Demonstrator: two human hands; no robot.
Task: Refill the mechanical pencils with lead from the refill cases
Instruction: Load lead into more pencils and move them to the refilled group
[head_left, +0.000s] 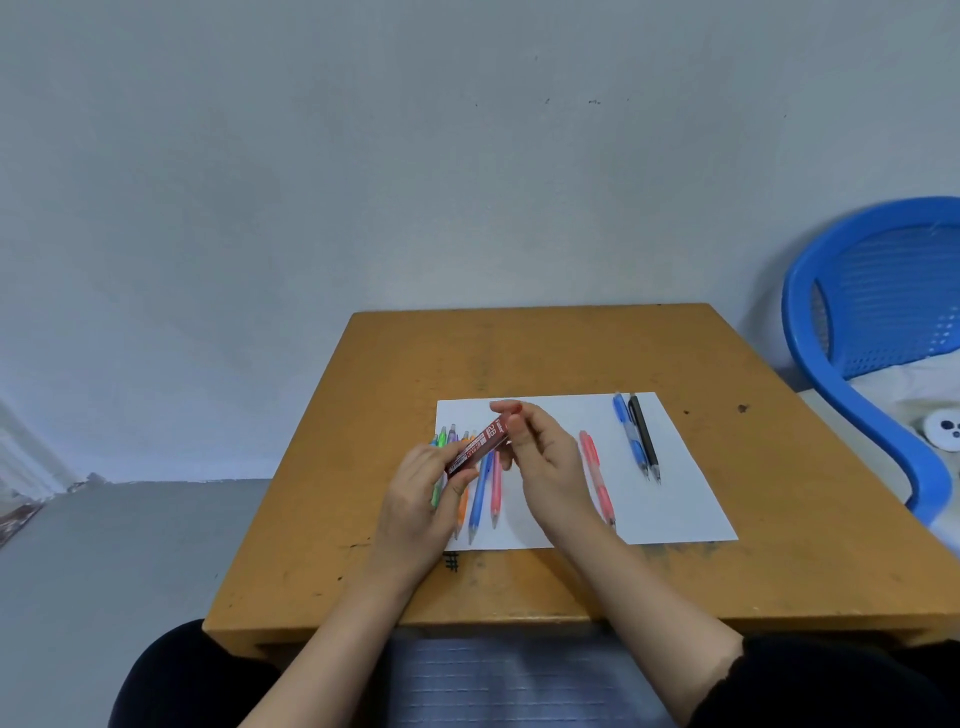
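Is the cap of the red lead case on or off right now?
Cannot tell. The right hand pinches the red lead case at its upper end, hiding the cap; the left hand holds its lower end.

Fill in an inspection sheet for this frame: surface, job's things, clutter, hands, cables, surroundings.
Surface: wooden table with dark marks, a white paper sheet lying on it.
Job's things: red lead refill case held above the paper; row of coloured pencils on the paper's left side, partly under the left hand; red pencil in the middle; blue pencil and black pencil side by side at the far right.
Clutter: nothing seen.
Hands: left hand grips the case's lower end; right hand pinches its upper end.
Cables: nothing seen.
Surroundings: grey wall behind; blue plastic chair at the right.
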